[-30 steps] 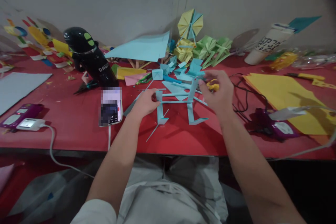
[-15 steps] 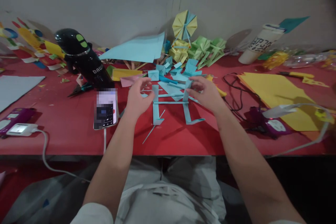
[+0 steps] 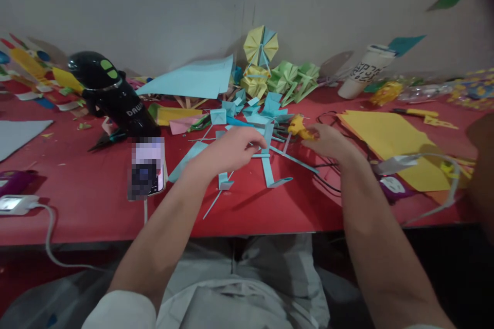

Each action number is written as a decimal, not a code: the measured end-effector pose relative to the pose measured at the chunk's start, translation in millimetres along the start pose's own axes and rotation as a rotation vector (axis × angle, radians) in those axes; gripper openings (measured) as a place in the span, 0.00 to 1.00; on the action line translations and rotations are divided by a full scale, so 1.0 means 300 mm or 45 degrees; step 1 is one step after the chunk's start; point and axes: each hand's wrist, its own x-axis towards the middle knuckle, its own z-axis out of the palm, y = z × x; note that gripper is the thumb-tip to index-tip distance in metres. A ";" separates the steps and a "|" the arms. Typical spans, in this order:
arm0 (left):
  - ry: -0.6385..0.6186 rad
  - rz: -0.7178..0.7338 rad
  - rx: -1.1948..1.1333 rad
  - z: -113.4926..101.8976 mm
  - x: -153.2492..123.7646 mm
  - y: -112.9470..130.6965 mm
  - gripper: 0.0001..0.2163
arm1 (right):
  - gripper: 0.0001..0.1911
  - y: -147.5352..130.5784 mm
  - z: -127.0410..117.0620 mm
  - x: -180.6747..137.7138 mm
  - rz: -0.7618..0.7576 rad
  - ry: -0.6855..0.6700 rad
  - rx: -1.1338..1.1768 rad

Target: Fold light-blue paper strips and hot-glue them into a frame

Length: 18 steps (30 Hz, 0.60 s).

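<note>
My left hand [image 3: 240,147] apparently steadies the light-blue folded-paper frame [image 3: 267,170]; my right hand [image 3: 328,142] meets the yellow plastic tool [image 3: 297,126], likely needing a firm hold. Whether either's fingers grip, I cannot tell.

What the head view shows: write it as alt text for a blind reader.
A person's left hand is at a light-blue paper frame on a red table, the right hand at a yellow tool. A phone and black bottle are to the left; yellow paper lies to the right.
</note>
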 end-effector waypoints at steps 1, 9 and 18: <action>-0.056 -0.011 0.032 0.015 0.021 -0.009 0.15 | 0.24 0.006 0.009 0.008 -0.011 0.003 -0.020; -0.212 -0.056 0.182 0.125 0.078 -0.090 0.13 | 0.26 0.010 0.066 0.058 -0.046 0.078 -0.164; -0.142 0.009 0.118 0.152 0.069 -0.145 0.12 | 0.10 -0.009 0.029 0.030 0.093 0.268 -0.035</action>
